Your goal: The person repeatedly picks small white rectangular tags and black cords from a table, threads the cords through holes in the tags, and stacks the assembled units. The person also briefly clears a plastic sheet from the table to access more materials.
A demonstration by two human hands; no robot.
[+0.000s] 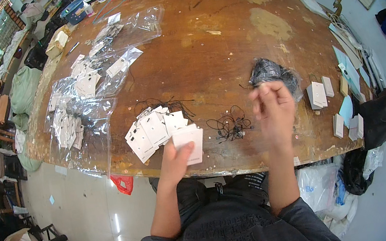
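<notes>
My left hand (174, 160) grips a small stack of white hang tags (195, 142) near the table's front edge, thumb on top. My right hand (273, 109) is raised in front of a clear bag of black cords (272, 72), fingers pinched together. Whatever is between those fingertips is too small to make out. On the table between my hands lies a loose tangle of black hang-tag strings (231, 126). Just beyond my left hand, a fanned pile of white tags (152, 128) has black strings trailing from its far side.
Clear plastic bags (91, 149) with more strung tags spread over the left of the wooden table (193, 51). Stacked white tags (317, 95) stand at the right, with smaller stacks (338, 125) nearer the edge. A blue basket (73, 11) sits at the far left.
</notes>
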